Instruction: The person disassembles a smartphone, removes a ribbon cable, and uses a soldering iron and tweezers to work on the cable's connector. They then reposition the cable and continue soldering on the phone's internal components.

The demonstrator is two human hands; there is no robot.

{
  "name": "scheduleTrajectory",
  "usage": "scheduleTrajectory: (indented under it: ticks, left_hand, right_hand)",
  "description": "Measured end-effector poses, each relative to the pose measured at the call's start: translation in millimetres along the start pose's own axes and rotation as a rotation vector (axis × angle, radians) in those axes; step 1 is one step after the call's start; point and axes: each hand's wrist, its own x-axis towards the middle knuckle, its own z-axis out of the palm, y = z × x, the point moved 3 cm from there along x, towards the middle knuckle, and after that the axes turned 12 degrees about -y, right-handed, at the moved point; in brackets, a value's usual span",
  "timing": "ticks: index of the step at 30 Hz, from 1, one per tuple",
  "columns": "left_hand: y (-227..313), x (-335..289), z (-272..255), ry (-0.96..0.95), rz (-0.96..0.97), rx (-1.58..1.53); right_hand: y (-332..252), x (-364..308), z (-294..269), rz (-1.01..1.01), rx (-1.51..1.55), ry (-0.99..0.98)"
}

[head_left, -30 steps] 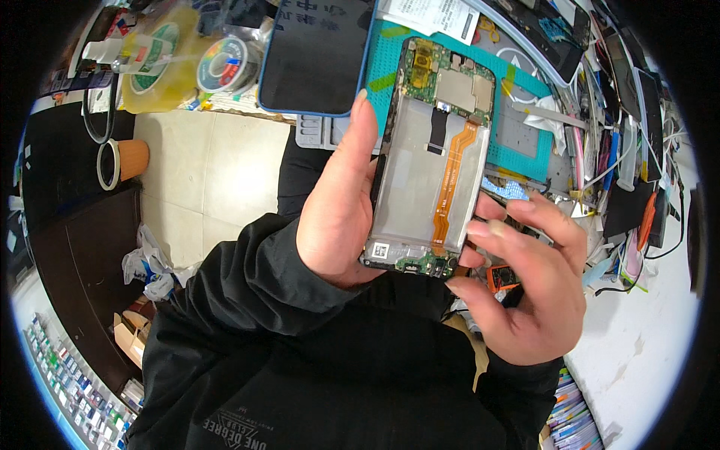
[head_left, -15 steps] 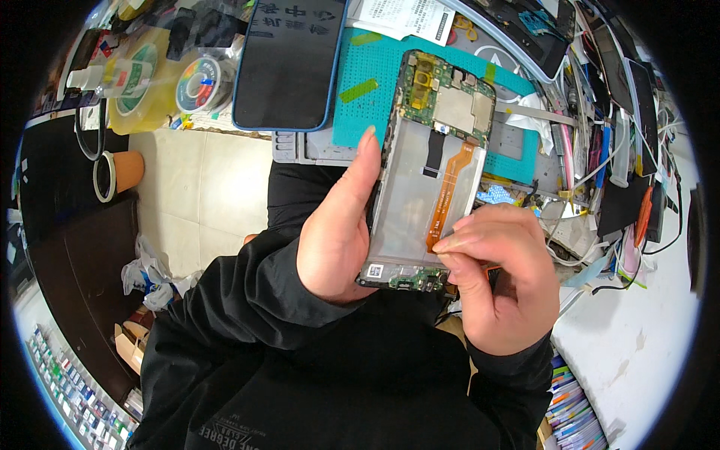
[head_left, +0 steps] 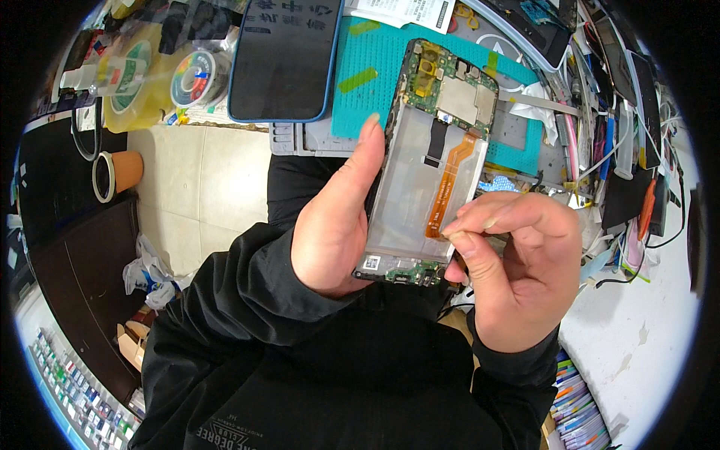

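Opened phone (head_left: 397, 191): held above the lap with the interior exposed, upper end leaning to the right and overlapping the teal mat (head_left: 360, 109) in view.
Left hand (head_left: 326, 232): half closed around the left long edge, thumb straight along the side, other fingers out of sight beneath; bearing the weight.
Right hand (head_left: 517, 270): thumb and forefinger brought together at the lower end of the orange ribbon cable (head_left: 448, 191), apparently pinching its edge, though with the contact partly covered by the fingertips.
Ribbon: running down from the circuit board (head_left: 465, 101), beside the short black flex strip (head_left: 435, 142), and stopping short of the small lower board (head_left: 405, 272).
Ribbon hazard: likely to crease or tear if bent sharply or drawn sideways.
Upper joint hazard: strain at the circuit board if lifted too steeply from the lower end.
Lower board hazard: possible scratching of small parts by a slipping fingernail.
Grip hazard: possible twisting or dropping if loosened at the left during a pull from the right.
Surroundings: blue-edged phone (head_left: 283, 64) lying beside the mat, wire spool (head_left: 196, 81) farther left.
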Motion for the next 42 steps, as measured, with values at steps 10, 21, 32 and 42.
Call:
scheduleTrajectory:
  ticks: [10,21,32,42]
  left_hand:
    - [-0.1,-3.4,-0.8,0.052,-0.103,0.079]
    - [-3.7,-4.3,1.7,-0.114,-0.108,-0.004]
    - [-6.9,-5.7,2.5,0.058,-0.003,-0.066]
    - [-5.8,-10.3,7.2,-0.107,-0.134,0.040]
  right_hand:
    - [-4.1,-1.6,-0.9,0.009,0.151,0.047]
    - [-17.3,0.5,-17.8,-0.003,0.097,0.026]
    - [-4.1,-4.8,-6.7,-0.107,-0.393,-0.051]
    - [-10.8,-5.7,-10.5,-0.058,-0.191,0.153]
